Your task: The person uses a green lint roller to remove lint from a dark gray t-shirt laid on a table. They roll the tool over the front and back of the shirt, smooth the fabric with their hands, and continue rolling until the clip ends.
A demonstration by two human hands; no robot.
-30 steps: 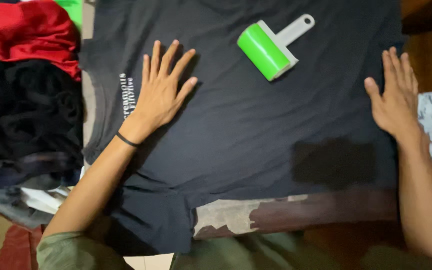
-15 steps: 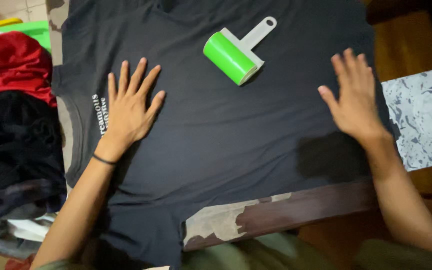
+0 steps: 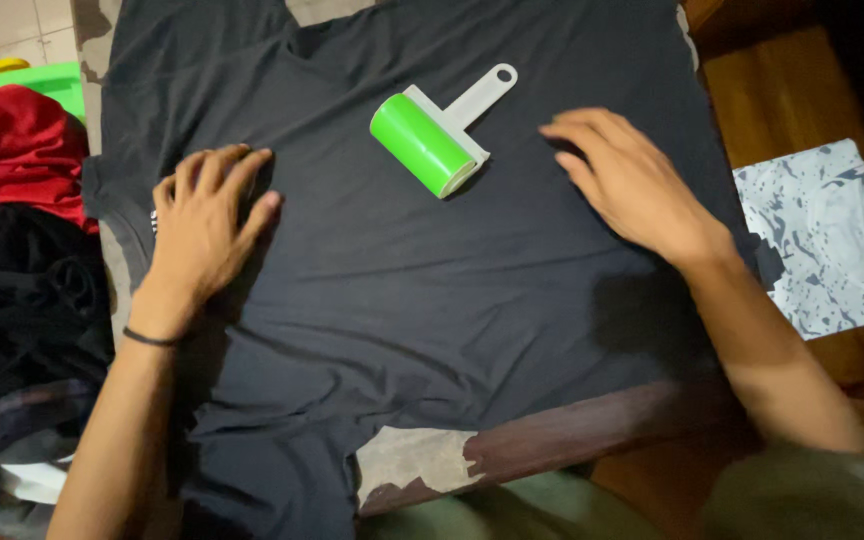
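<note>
left hand (image 3: pixel 202 225): fingers curled, pressing black T-shirt (image 3: pixel 432 290) flat near collar, grasping nothing | right hand (image 3: pixel 632 185): open, empty, just beside green lint roller (image 3: pixel 430 140) lying mid-shirt on table (image 3: pixel 552 435)

Both arms are bare from the wrists right up past the elbows. There's a thin black band around the wrist of the left hand (image 3: pixel 202 225), snug, like a hair tie. Nothing at all on the right hand (image 3: pixel 632 185): no ring, no watch. At the bottom edge, olive-green fabric shows, a short sleeve at the right upper arm and more across the lap.
</note>
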